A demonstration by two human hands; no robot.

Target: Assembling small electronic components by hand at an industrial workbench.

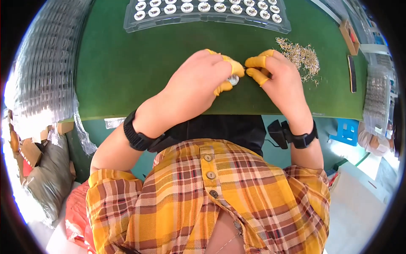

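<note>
My left hand (203, 76), with yellow finger cots on its fingertips, is closed round a small round whitish piece (233, 79). Only the edge of that piece shows between the fingers. Close to its right, my right hand (277, 72) also wears yellow finger cots. Its thumb and forefinger are pinched together near the left fingertips; whatever is between them is too small to make out. Just beyond the right hand lies a loose pile of tiny components with thin wire leads (301, 59). A clear plastic tray (177, 19) at the far edge holds rows of round white pieces with dark centres.
The work surface is a green mat (114, 76). Tall stacks of clear plastic trays (46, 63) stand at the left, more trays (377, 95) at the right. A dark flat strip (352, 74) and a small cardboard box (349, 37) lie near the right edge. Below is a blue stool (346, 132).
</note>
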